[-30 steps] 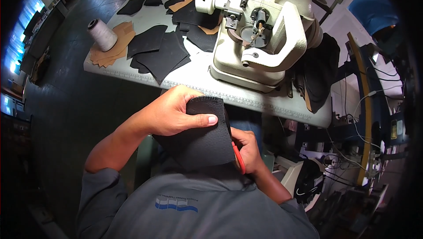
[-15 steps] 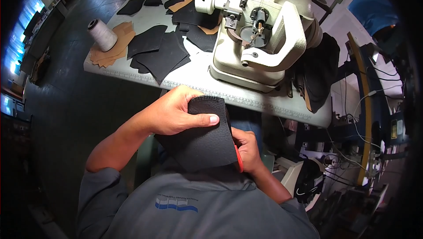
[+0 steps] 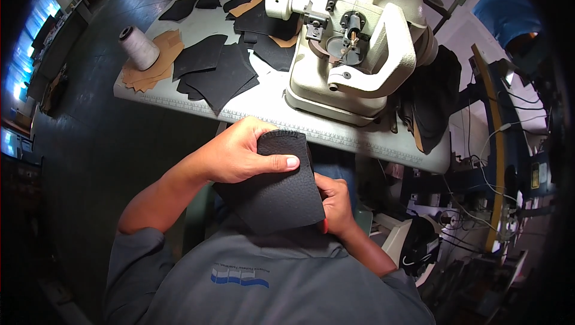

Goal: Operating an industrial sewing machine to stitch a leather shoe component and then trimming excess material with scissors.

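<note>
A black grained leather piece with stitching along its top edge is held up in front of my chest. My left hand grips it from the left, thumb lying flat across its face, the other fingers behind. On its right side, my right hand is closed at the edge, partly hidden by the leather. A bit of a red-handled tool shows beside that palm; its working end is out of sight behind the leather, so I cannot make out its kind.
Beyond my hands stands a cream sewing machine on a white table with a ruler along its front edge. Black leather pieces and a white thread cone on tan pieces lie at left. More dark pieces hang at right.
Less of the red handle shows now, as my right fingers have closed further around it. The leather has shifted very slightly; my left hand keeps its grip.
</note>
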